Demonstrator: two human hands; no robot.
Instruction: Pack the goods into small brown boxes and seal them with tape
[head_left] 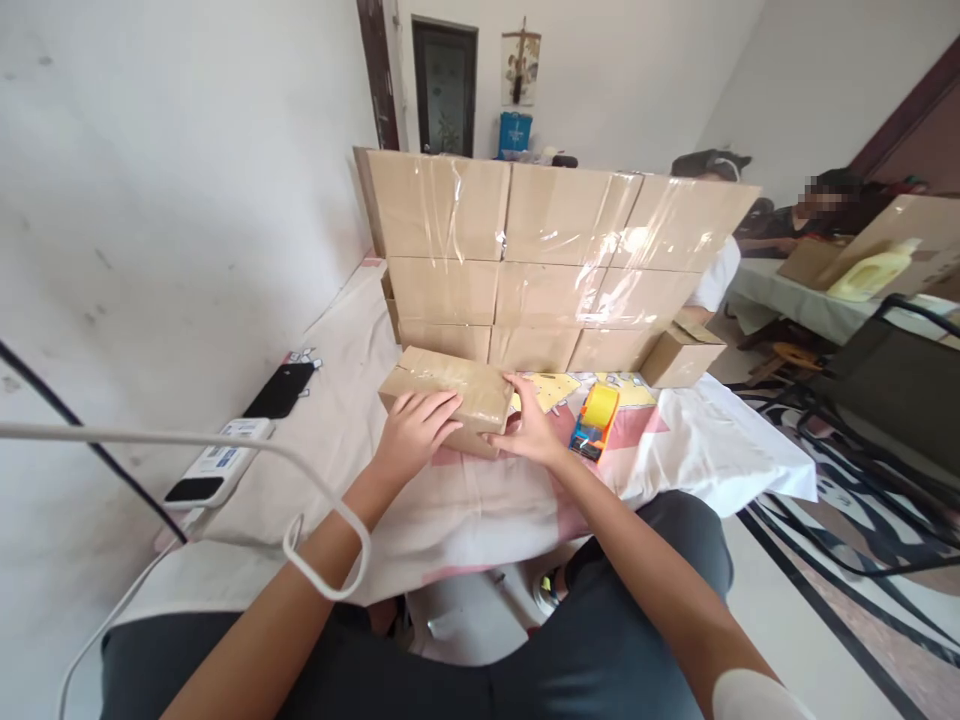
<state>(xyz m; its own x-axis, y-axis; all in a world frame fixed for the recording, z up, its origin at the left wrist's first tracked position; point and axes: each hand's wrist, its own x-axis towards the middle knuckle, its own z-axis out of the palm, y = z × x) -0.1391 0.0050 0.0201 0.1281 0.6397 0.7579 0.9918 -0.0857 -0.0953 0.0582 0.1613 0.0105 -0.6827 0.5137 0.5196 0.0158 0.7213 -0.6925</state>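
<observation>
A small taped cardboard box lies on the cloth-covered table in front of me. My left hand presses on its front upper edge, fingers lying together over the top. At the box's right end my right hand grips the corner, thumb low and fingers up on the top edge. Clear tape shines on the box's upper face. To the right of my right hand rests an orange and blue tape dispenser with a yellow roll. The undersides of my fingers are hidden.
Behind the box stands a wall of stacked, taped cardboard boxes. A single box sits at its right end. A black phone and a white power strip lie left. A white cable hangs across my left forearm. People sit beyond.
</observation>
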